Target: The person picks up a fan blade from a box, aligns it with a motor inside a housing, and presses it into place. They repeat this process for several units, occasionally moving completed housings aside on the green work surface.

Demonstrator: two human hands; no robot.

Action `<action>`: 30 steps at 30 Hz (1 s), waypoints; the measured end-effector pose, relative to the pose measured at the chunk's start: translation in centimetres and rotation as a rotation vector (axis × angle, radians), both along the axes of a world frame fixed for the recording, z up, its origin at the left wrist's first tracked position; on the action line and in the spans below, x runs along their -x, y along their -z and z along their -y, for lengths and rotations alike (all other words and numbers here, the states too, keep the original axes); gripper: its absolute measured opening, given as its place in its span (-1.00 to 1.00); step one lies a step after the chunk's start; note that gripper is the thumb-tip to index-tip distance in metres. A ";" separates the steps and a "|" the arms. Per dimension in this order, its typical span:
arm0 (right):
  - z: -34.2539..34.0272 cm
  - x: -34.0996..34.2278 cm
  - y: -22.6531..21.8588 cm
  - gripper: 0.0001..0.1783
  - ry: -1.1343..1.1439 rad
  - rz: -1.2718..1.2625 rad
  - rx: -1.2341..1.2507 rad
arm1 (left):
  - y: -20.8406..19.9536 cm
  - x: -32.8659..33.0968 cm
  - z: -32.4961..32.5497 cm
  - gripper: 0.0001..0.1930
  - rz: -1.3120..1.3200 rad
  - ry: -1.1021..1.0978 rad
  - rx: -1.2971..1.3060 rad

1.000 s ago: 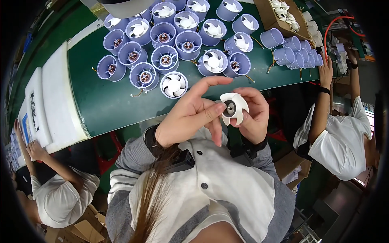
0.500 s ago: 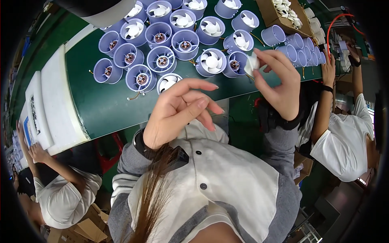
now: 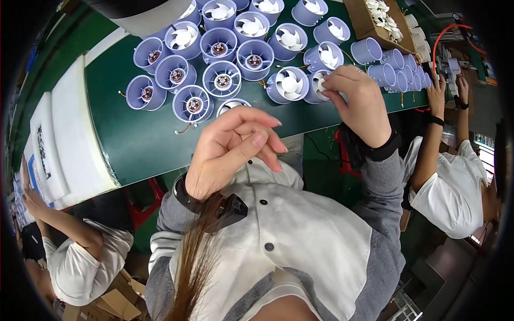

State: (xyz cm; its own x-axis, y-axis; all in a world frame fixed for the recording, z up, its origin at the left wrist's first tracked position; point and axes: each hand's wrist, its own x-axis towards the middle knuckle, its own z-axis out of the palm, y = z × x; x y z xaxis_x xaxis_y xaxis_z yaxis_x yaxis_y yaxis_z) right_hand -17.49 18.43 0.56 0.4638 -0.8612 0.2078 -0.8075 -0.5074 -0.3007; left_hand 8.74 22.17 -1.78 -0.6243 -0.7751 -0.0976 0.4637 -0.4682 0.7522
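My right hand (image 3: 364, 107) pinches a white fan impeller (image 3: 320, 84) at the mouth of a lavender round housing (image 3: 312, 95); the fingertips partly hide it. My left hand (image 3: 227, 147) hovers by the near edge of the table, fingers loosely curled and apart, holding nothing. Just beyond it stands a housing with a white impeller (image 3: 231, 105), partly covered by the hand. Several more housings stand around: some show bare copper-coloured motors (image 3: 194, 105), others have white impellers (image 3: 289, 84) inside.
A cardboard box (image 3: 369, 24) of loose white impellers stands at the far right of the green table (image 3: 144, 139). Housings lie on their sides (image 3: 381, 75) near it. A dark rounded object (image 3: 150, 16) overhangs the far left. Co-workers sit on both sides, one reaching with a hand (image 3: 436, 88).
My right hand has lowered the white impeller from above the table into the mouth of the housing, which showed a bare motor before. My left hand has hardly moved.
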 end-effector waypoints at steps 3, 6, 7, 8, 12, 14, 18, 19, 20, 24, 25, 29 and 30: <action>0.0 0.4 0.6 -0.89 0.012 -0.025 0.034 | -0.2 -0.1 -0.3 -0.78 -0.032 0.003 0.028; 0.0 0.9 1.4 -0.90 0.101 0.027 -0.049 | -0.3 -0.2 -0.2 -0.78 -0.065 0.004 0.072; -0.2 0.8 1.7 -0.89 0.091 0.028 0.017 | -0.2 -0.4 -0.2 -0.78 -0.076 0.000 0.089; -0.4 0.5 1.7 -0.88 0.080 0.027 0.083 | -0.3 -0.6 -0.2 -0.78 -0.086 -0.003 0.107; -0.5 0.2 0.3 -0.87 0.141 0.122 0.172 | -0.4 -1.7 0.0 -0.79 -0.093 -0.090 0.209; -0.2 0.9 -1.2 -0.86 0.179 0.170 0.191 | -0.8 -2.5 0.1 -0.79 -0.068 -0.145 0.261; 4.2 8.2 -5.3 -0.83 0.355 -0.021 0.192 | -1.4 -5.3 -0.1 -0.80 0.037 -0.378 0.400; 6.5 10.4 -6.3 -0.78 0.403 -0.100 0.063 | -1.7 -5.9 -0.2 -0.80 0.077 -0.475 0.448; 8.0 13.1 -8.2 -0.72 0.488 -0.198 -0.058 | -2.0 -6.2 0.3 -0.80 0.052 -0.454 0.461; 19.0 21.7 -4.5 -0.30 0.463 -0.541 -0.269 | -1.6 -6.9 0.2 -0.79 0.150 -0.584 0.427; 21.0 24.0 -3.1 -0.30 0.467 -0.541 -0.252 | -1.3 -6.6 0.3 -0.79 0.165 -0.592 0.421; 25.1 26.9 3.7 -0.02 0.356 -0.283 -0.249 | -0.8 -6.2 0.0 -0.77 0.236 -0.635 0.396; 25.3 26.3 4.5 0.03 0.332 -0.236 -0.277 | -0.7 -6.3 -0.1 -0.77 0.259 -0.641 0.385</action>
